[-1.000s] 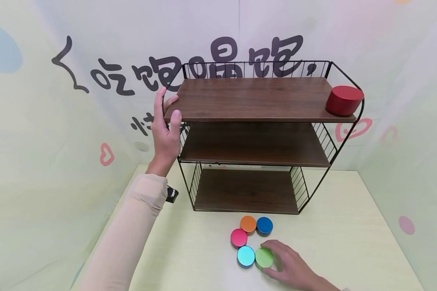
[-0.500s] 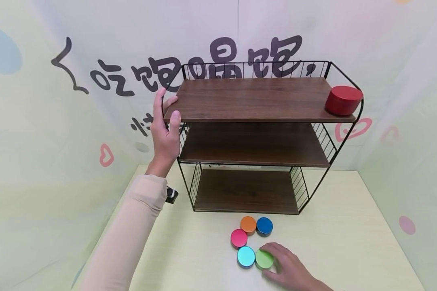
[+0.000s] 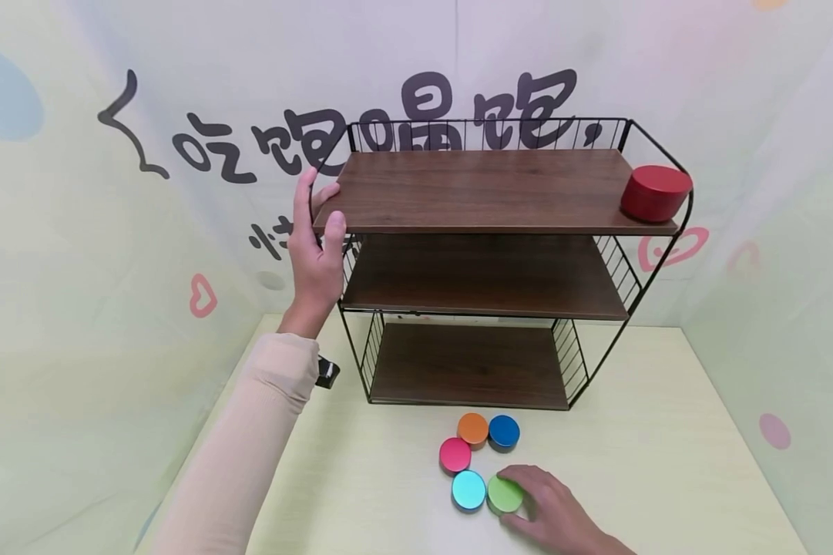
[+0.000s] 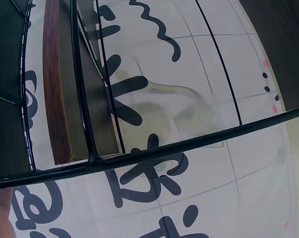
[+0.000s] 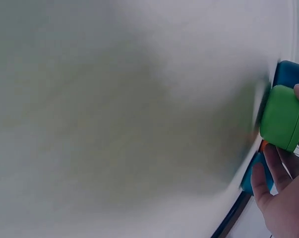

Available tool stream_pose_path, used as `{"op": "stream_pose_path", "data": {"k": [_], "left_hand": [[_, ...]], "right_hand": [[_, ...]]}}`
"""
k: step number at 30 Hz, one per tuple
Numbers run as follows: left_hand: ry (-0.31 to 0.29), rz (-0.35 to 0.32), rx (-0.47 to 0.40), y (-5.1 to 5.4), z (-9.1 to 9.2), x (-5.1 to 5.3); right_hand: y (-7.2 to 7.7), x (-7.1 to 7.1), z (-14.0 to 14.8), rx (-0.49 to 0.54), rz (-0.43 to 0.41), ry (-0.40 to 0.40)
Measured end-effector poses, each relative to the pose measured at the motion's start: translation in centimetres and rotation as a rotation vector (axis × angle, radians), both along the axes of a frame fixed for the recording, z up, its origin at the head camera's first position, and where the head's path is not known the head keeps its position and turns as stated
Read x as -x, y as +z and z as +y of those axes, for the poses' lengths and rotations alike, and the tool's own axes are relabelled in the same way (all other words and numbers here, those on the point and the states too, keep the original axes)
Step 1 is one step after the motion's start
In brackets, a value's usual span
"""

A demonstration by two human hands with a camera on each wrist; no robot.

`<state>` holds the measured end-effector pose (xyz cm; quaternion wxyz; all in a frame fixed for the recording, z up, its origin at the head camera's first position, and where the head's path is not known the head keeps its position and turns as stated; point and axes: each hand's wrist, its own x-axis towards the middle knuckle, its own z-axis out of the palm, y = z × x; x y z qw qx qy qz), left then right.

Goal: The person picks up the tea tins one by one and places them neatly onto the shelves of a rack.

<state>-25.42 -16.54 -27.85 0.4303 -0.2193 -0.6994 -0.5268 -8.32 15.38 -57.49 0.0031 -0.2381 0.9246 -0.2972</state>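
The left hand (image 3: pixel 317 262) grips the left side frame of a three-tier shelf (image 3: pixel 485 193) at its top board, thumb at the front edge. At the lower right of the head view, the right hand (image 3: pixel 555 512) holds a round green tin (image 3: pixel 505 494) between thumb and fingers. The green tin (image 5: pixel 280 118) is also in the right wrist view, with the fingers round it. Left of it stands a light-blue tin (image 3: pixel 468 490); beyond are a pink tin (image 3: pixel 455 455), an orange tin (image 3: pixel 473 428) and a dark-blue tin (image 3: pixel 504 432).
A larger red tin (image 3: pixel 656 193) sits at the right end of the top board. The shelf stands on a pale table (image 3: pixel 666 432), with printed cloth walls behind and at both sides. Black wire rails (image 4: pixel 189 145) cross the left wrist view.
The green tin has shifted very slightly right, with a thin gap now between it and the light-blue tin. The left hand keeps its place on the shelf.
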Motion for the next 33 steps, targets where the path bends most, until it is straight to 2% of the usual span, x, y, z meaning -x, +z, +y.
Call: {"op": "stream_pose_path", "data": {"k": [6, 13, 23, 28, 33], "left_hand": [[-0.001, 0.003, 0.004, 0.0, -0.1, 0.0], [0.006, 0.003, 0.012, -0.1, -0.2, 0.0], [0.001, 0.013, 0.013, 0.0, -0.1, -0.1], [0.001, 0.007, 0.01, 0.0, -0.1, -0.2], [-0.005, 0.008, 0.01, 0.0, -0.1, -0.1]], "right_hand": [[1.0, 0.5, 0.2, 0.021, 0.065, 0.019], [1.6, 1.2, 0.4, 0.056, 0.206, 0.059], [3.4, 2.7, 0.6, 0.064, 0.238, 0.089], [4.3, 3.7, 0.9, 0.094, 0.314, 0.118], [6.0, 5.0, 1.3, 0.106, 0.382, 0.136]]}}
